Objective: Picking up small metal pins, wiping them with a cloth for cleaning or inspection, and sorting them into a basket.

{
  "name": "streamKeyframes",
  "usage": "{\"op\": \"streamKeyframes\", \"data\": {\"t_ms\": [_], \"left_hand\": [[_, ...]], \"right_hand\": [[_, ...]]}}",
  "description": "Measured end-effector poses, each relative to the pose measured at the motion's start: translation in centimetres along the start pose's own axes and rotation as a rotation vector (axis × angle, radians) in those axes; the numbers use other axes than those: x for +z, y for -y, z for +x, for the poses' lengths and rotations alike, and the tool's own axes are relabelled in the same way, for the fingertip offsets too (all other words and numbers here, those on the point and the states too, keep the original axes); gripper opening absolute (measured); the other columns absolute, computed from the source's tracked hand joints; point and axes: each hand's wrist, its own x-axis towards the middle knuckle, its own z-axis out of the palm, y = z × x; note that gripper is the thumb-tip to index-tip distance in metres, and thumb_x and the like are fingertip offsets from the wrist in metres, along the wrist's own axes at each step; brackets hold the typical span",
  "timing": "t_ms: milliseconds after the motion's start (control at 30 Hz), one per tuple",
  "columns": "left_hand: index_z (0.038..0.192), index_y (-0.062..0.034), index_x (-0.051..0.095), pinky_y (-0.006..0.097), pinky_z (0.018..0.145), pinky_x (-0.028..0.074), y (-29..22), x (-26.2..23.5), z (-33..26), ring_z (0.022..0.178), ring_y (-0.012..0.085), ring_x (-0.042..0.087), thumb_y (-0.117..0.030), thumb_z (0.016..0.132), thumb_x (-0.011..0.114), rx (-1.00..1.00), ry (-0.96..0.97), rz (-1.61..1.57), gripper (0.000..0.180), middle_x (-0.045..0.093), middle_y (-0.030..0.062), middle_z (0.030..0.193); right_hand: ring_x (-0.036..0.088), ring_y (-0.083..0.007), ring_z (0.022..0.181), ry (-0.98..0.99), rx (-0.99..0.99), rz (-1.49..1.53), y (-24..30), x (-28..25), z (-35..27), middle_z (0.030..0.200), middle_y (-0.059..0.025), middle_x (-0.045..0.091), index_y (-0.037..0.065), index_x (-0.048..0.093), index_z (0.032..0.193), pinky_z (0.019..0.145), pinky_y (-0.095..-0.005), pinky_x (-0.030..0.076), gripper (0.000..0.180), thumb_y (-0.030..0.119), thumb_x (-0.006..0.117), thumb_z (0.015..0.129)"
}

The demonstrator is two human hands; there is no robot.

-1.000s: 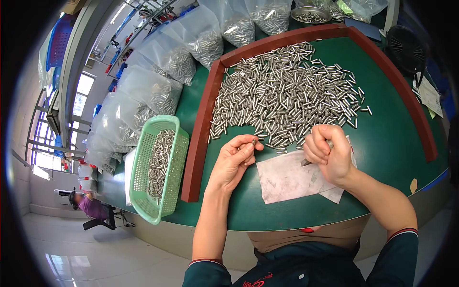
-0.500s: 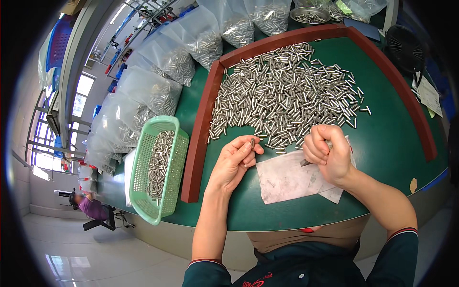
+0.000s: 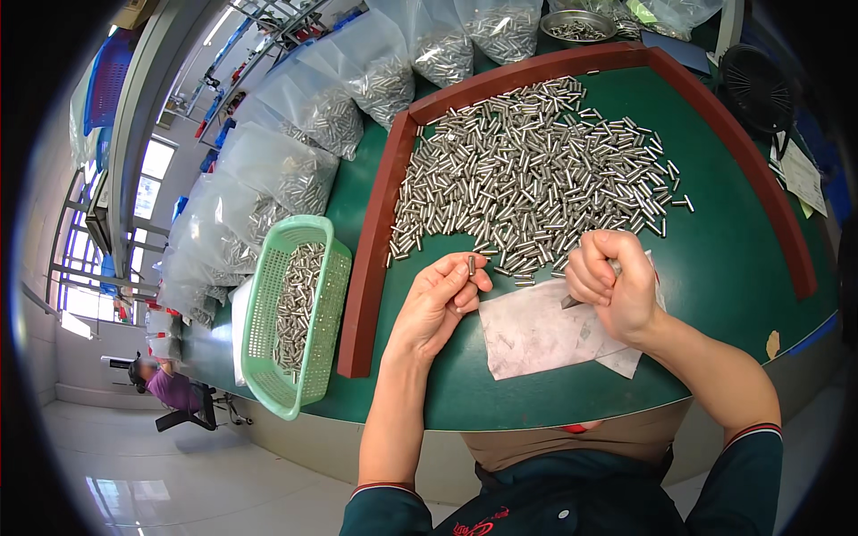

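Observation:
Between the thumb and fingers of my left hand [image 3: 441, 295] a small metal pin [image 3: 471, 265] is pinched upright. My right hand [image 3: 613, 284] is closed in a fist around a thin dark tool [image 3: 570, 303]. Only the tool's short tip shows below the fingers, so its kind is hidden. Beneath that hand lies a stained white cloth or paper sheet [image 3: 527, 338] on the green tabletop. Just beyond both hands spreads a large heap of shiny metal pins [image 3: 536, 174].
A dark red wooden border [image 3: 379, 259] frames the heap. To its left stands a green plastic basket [image 3: 251, 348] partly filled with pins. Several clear bags of pins [image 3: 384, 85] line the back. A metal dish [image 3: 581, 16] and a black fan [image 3: 756, 89] are at the far right.
The pin in my left hand has turned slightly and shows more of its side. My right hand has hardly moved.

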Motion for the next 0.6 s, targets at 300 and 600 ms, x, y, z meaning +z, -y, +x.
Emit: {"op": "streamKeyframes", "data": {"t_ms": [300, 600], "left_hand": [[0.09, -0.002, 0.05, 0.017, 0.05, 0.029, 0.7, 1.2, -0.4, 0.053, 0.0036, 0.034, -0.01, 0.086, 0.049, 0.116, 0.033, 0.307, 0.009, 0.053, 0.004, 0.07], [0.071, -0.0027, 0.055, 0.035, 0.046, 0.039, 3.3, 5.6, -0.6, 0.049, 0.0243, 0.05, -0.007, 0.068, 0.065, 0.566, 0.067, 1.376, 0.011, 0.051, 0.009, 0.053]], "right_hand": [[0.019, -0.0069, 0.037, -0.001, -0.006, 0.007, 0.1, -0.1, -0.2, 0.041, 0.002, 0.025, 0.01, 0.026, 0.047, 0.038, -0.0232, 0.017, 0.035, 0.016, 0.034, 0.081], [0.019, -0.0075, 0.037, 0.092, -0.105, -0.037, 0.2, 0.3, -0.4, 0.04, 0.0018, 0.025, 0.01, 0.027, 0.046, 0.038, -0.0237, 0.018, 0.037, 0.019, 0.033, 0.082]]}}
